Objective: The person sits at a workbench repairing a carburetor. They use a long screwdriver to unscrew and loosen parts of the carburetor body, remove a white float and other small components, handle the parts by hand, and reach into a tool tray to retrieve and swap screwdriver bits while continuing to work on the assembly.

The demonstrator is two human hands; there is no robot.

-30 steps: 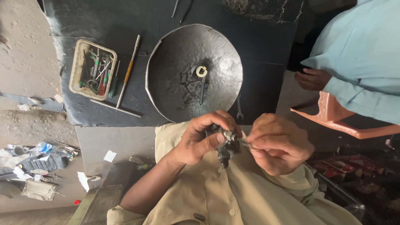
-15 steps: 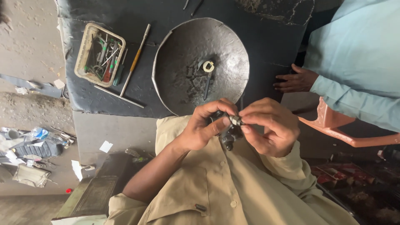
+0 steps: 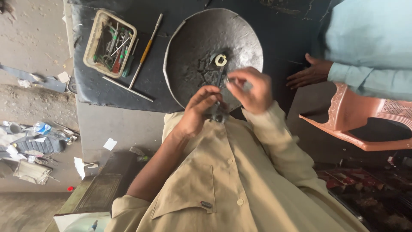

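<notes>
Hands at chest, just below the round metal dish (image 3: 189, 51): left hand (image 3: 198, 112) clenched round a small dark metal part (image 3: 218, 115); right hand (image 3: 251, 89) pinching sth tiny, can't tell what. Ring piece (image 3: 220, 59) lies in dish. Beyond, left of dish: tool tray (image 3: 95, 41), co-worker's hand (image 3: 310, 75) opp. side.

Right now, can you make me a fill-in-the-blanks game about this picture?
1. The left hand holds a small dark metal part just above the person's ____ shirt.
2. The round metal dish has a small pale ____ lying in it.
3. The cream tray of tools sits to the ____ of the dish in the picture.
4. The other person's hand rests beside a ____ plastic chair.

Missing words: tan; ring; left; pink
</notes>
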